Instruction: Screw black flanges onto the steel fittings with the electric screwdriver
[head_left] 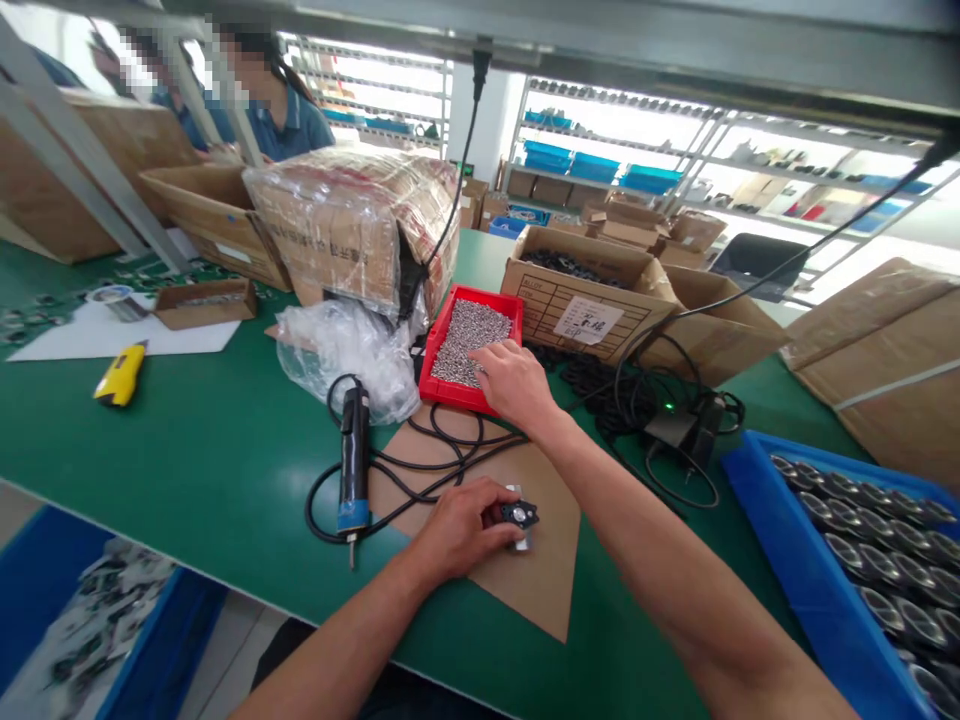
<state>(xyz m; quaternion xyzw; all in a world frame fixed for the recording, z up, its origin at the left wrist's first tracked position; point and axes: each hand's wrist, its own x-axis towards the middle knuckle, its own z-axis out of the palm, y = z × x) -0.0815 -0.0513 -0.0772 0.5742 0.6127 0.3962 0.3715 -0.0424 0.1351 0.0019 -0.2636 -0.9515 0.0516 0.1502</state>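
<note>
Apparently midway: pinching black fitting (519,515) in left hand (466,525), dipping right hand (517,385) into red bin (452,395) of metal pieces (471,335), cannot tell whether holding any, with electric screwdriver (354,455) unheld.

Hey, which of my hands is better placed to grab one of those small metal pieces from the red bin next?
Your right hand, I'd judge: it reaches into the red bin, at the small metal pieces. Your left hand is farther off, holding the black part over the cardboard sheet.
</note>
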